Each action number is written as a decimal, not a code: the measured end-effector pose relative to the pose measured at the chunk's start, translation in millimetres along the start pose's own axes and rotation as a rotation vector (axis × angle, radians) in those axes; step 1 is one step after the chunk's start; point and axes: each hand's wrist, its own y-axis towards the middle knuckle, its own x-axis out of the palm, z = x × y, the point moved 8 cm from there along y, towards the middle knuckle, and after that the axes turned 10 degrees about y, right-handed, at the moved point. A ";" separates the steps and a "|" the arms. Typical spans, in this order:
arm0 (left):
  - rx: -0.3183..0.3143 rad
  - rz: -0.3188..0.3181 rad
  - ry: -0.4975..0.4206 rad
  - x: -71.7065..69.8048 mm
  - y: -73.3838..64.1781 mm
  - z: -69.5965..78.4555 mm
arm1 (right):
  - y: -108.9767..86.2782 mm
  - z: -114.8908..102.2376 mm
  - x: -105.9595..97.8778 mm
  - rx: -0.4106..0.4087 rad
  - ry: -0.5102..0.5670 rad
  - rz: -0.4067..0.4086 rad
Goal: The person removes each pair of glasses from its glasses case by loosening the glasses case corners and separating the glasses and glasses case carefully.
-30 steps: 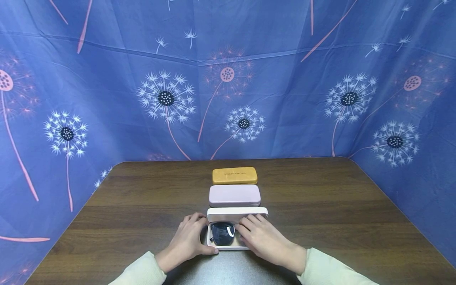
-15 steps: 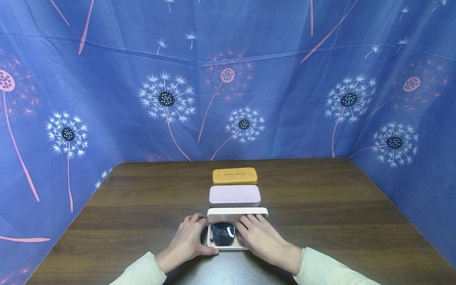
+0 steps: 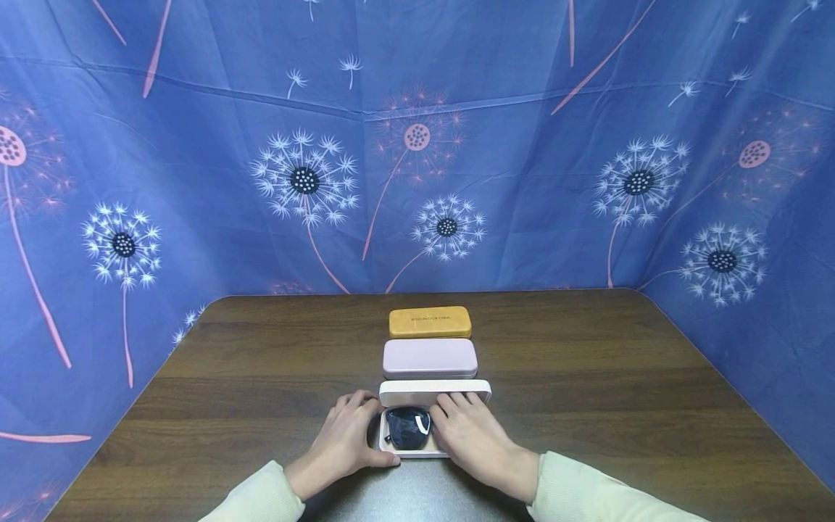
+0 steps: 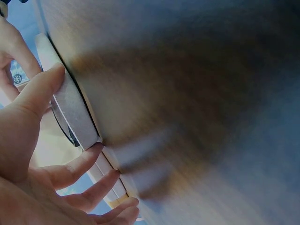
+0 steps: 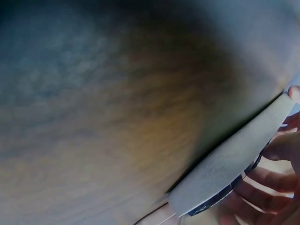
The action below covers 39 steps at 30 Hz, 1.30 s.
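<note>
While the sunglasses (image 3: pixel 407 428) lie in the white case (image 3: pixel 424 454), long axis running left-right, my right hand (image 3: pixel 478 444) is nearer, back up over their right part, fingers bent; can't tell if it grips. Visible half sits left of it. My left hand (image 3: pixel 344 436) grips the case's left end, thumb in front.

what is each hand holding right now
Left hand: holding the white case by its left end.
Right hand: over the sunglasses; whether it grips them cannot be told.
</note>
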 end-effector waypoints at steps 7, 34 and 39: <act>0.003 0.005 0.000 0.0 0.0 -0.1 | 2.2 -2.2 1.5 0.039 -0.014 -0.025; -0.015 -0.034 -0.007 1.9 0.2 -0.7 | 4.4 -5.5 -5.2 0.063 -0.007 0.032; -0.016 -0.040 -0.003 1.9 0.5 -0.5 | 3.5 -8.4 -10.8 0.055 -0.050 0.081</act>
